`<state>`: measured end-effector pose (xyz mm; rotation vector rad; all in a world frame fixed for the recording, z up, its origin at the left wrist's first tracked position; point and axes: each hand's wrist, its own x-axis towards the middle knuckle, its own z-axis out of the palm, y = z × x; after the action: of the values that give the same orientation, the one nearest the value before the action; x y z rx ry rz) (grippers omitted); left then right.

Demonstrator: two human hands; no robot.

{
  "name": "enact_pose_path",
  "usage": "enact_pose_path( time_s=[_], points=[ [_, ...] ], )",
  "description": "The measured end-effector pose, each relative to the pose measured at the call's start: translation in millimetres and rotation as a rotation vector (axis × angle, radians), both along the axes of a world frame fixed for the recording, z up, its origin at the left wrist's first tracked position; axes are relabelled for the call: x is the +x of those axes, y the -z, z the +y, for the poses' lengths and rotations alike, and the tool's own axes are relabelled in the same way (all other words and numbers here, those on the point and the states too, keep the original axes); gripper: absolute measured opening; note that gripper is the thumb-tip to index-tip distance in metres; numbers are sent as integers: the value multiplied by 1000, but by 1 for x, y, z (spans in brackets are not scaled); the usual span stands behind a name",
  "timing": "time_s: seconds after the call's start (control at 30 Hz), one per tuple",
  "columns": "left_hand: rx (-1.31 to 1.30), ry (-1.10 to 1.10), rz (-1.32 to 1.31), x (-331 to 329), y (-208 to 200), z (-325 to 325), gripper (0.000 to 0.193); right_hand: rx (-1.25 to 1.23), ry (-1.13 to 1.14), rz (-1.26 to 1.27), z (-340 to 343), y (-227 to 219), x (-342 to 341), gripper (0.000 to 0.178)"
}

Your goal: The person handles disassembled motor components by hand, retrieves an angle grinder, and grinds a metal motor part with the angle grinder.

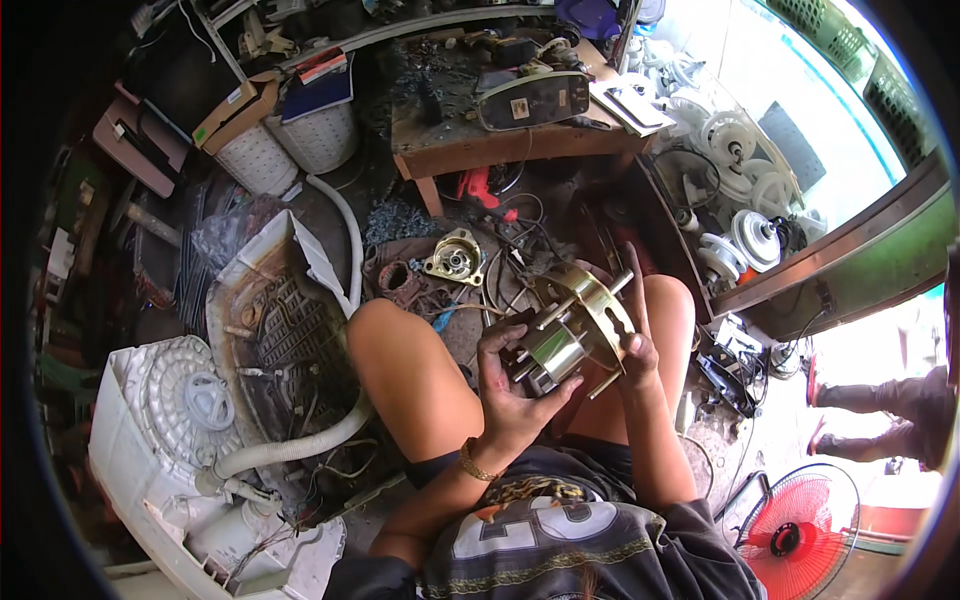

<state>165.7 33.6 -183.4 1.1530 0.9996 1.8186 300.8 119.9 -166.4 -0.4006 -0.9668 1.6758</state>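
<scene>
Both hands occupied with a single workpiece: a gold-toned metal assembly [560, 348], cylinder plus broad round flange with several slim rods, held tilted above the lap, between left knee [385, 330] and right knee [668, 308].

Left hand [516, 406]: grip part-open around the cylinder end, thumb on the near side, fingers on the far side; bracelet [478, 462] at the wrist. Right hand [642, 345]: grip on the flange's right edge, thumb near the rim, one finger extended upward. Its other fingers seem to lie behind the flange, though the metal hides most of them.

Floor beyond the knees: flanged metal housing [455, 258], open side up, well apart from the hands. Farther off, wooden surface [420, 163] carrying a dark panel [535, 101]. Left: white machine body [135, 420] with ridged hose [300, 445]. Lower right: red fan [800, 535].
</scene>
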Motion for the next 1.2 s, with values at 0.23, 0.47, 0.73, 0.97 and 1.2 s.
enact_pose_path(
  time_s=[0.23, 0.47, 0.73, 0.97, 1.2],
  points=[
    [89, -79, 199, -1, -2, -2, 75, -41, -17, -22, -10, 0, 7, 128],
    [-133, 81, -162, 5, -19, -13, 74, -6, -12, 8, -14, -3, 11, 131],
    [-139, 117, -190, 7, -17, -11, 73, -49, -7, -29, -21, 6, 18, 135],
    [-124, 124, -78, 7, -5, -10, 75, -64, -14, -11, -22, 22, 20, 142],
    [25, 40, 209, 2, 11, -1, 73, -97, -18, -1, -25, 20, 21, 147]
  ],
)
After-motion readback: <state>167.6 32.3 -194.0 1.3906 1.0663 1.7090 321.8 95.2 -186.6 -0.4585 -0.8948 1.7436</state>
